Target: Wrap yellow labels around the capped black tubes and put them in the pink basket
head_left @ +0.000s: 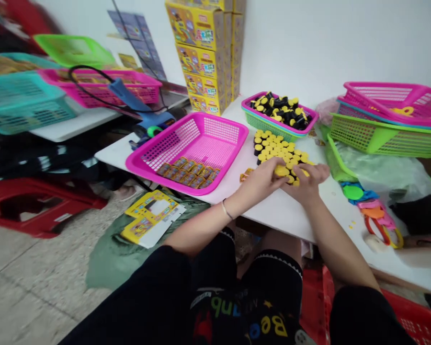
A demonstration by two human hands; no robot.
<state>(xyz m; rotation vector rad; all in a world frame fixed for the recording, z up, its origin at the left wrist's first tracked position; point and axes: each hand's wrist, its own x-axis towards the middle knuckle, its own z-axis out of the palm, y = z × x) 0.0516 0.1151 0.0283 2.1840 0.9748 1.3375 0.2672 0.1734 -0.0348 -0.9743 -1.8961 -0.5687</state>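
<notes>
Both my hands meet at a cluster of small yellow-topped black round pieces (277, 148) standing on the white table (290, 211). My left hand (264, 177) is closed in a pinch on one yellow round piece (282, 170). My right hand (307, 179) lies curled over the near edge of the cluster, its fingertips touching the pieces; what it holds, if anything, is hidden. A small yellow packet (246, 174) lies just left of my left hand.
A pink basket (233, 143) holding several small wrapped packets (188, 172) sits to the left. A green and pink basket (262, 122) full of loose black-and-yellow pieces stands behind. Stacked baskets (380, 139), a plastic bag and colourful toys (377, 215) lie right. Yellow boxes (201, 52) rise at the back.
</notes>
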